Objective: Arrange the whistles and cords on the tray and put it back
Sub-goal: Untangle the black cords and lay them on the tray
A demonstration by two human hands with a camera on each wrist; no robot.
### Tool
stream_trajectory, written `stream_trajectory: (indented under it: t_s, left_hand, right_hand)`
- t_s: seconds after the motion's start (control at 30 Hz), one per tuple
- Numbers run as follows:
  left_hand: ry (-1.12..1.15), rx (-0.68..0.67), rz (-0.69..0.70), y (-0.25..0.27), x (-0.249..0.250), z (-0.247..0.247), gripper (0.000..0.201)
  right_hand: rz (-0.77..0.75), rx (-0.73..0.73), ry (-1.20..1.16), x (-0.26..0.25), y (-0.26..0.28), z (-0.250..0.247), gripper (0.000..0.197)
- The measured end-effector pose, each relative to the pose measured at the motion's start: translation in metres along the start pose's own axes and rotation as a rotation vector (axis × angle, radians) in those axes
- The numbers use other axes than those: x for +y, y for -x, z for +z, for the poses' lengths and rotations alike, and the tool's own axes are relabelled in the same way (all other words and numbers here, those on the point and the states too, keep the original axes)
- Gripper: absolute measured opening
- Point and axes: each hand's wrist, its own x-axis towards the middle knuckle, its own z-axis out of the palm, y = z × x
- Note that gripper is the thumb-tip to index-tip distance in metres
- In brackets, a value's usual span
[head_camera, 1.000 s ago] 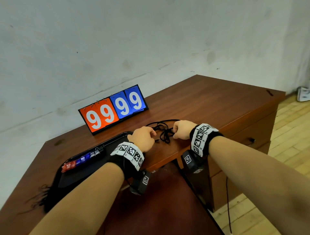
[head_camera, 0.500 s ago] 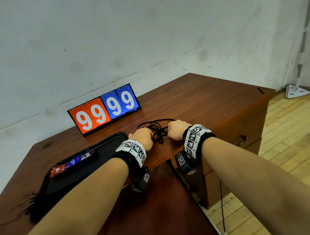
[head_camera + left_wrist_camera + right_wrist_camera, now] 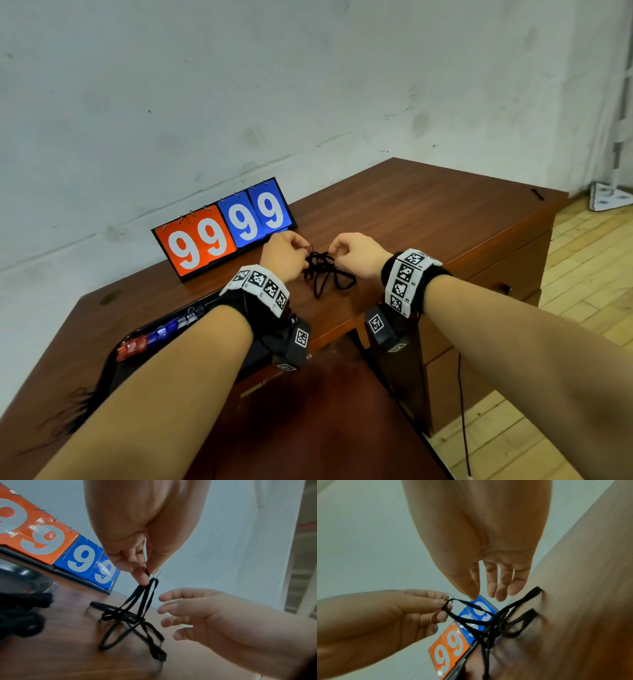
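The brown wooden surface [image 3: 428, 212] carries everything here, with the orange-and-blue scoreboard [image 3: 224, 231] standing at its far side by the wall. The black tray [image 3: 137, 346] lies at the near-left, well apart from the work in hand, and a row of red, blue and clear whistles [image 3: 156, 337] sits along its far rim.

Between the two hands lies the tangle of black cords [image 3: 325, 274], still off the tray. The left hand [image 3: 137, 555] pinches the top of the tangle between thumb and fingertips, at what looks like a thin wire ring, though the view is too blurred to be sure. From that grip the loops hang down and spread onto the surface, so the bundle's long axis runs downward and toward the person.

The right hand [image 3: 489, 577] holds nothing: its fingers are loosely extended, just beside the raised loop, with the bulk of the tangle below it and slightly to its left. Being the free one and the nearer to the slack loops, it seems best placed to draw a strand out, pulling away from the left hand's pinch.
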Motion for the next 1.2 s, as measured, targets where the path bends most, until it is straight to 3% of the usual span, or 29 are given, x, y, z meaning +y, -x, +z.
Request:
stream_trajectory:
  t_s: [0.17, 0.27, 0.43, 0.57, 0.67, 0.73, 0.83, 0.9, 1.2]
  left_hand:
    - [0.280, 0.099, -0.012, 0.002, 0.001, -0.024, 0.025]
    - [0.299, 0.136, 0.019, 0.004, -0.003, -0.037, 0.024]
    - [0.281, 0.177, 0.035, 0.005, -0.013, -0.051, 0.020]
    - [0.333, 0.204, -0.003, 0.004, -0.021, -0.058, 0.019]
    - [0.382, 0.178, 0.003, 0.004, -0.018, -0.060, 0.015]
    - [0.389, 0.143, 0.024, 0.004, -0.014, -0.063, 0.013]
    - [0.402, 0.138, 0.058, 0.001, -0.004, -0.070, 0.015]
    - [0.453, 0.198, 0.052, -0.002, 0.000, -0.076, 0.018]
    - [0.592, 0.507, -0.056, -0.021, -0.028, -0.113, 0.020]
  right_hand:
    - [-0.187, -0.010, -0.153, -0.037, -0.010, 0.019, 0.052]
    - [-0.261, -0.025, -0.163, -0.057, -0.016, 0.028, 0.041]
    - [-0.270, 0.099, 0.005, -0.062, -0.023, 0.031, 0.012]
    - [-0.210, 0.095, -0.009, -0.053, -0.028, 0.031, 0.013]
    - [-0.197, 0.066, -0.094, -0.052, -0.031, 0.033, 0.030]
    - [-0.241, -0.031, -0.239, -0.059, -0.031, 0.035, 0.039]
    - [-0.298, -0.072, -0.330, -0.073, -0.036, 0.037, 0.027]
    - [-0.278, -0.044, -0.300, -0.077, -0.041, 0.033, 0.015]
    - [-0.132, 0.052, -0.344, -0.057, -0.056, 0.002, 0.023]
